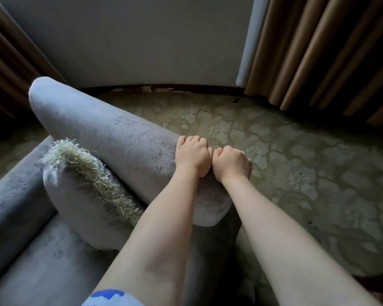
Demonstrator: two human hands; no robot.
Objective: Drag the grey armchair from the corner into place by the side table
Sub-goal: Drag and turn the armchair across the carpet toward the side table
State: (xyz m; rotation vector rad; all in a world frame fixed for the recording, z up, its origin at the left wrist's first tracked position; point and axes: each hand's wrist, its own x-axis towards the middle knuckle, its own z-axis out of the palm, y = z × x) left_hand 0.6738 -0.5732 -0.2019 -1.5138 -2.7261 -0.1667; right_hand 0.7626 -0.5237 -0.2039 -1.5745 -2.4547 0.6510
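The grey armchair fills the left and lower left of the head view, its padded arm running diagonally from upper left toward the centre. My left hand and my right hand sit side by side on the near end of that arm, fingers curled over its far edge and gripping it. A grey cushion with a shaggy cream fringe lies on the seat against the arm. No side table is in view.
A pale green floral carpet spreads to the right of the chair. A grey wall with a dark skirting stands behind. Brown curtains hang at the upper right, darker drapes at the far left.
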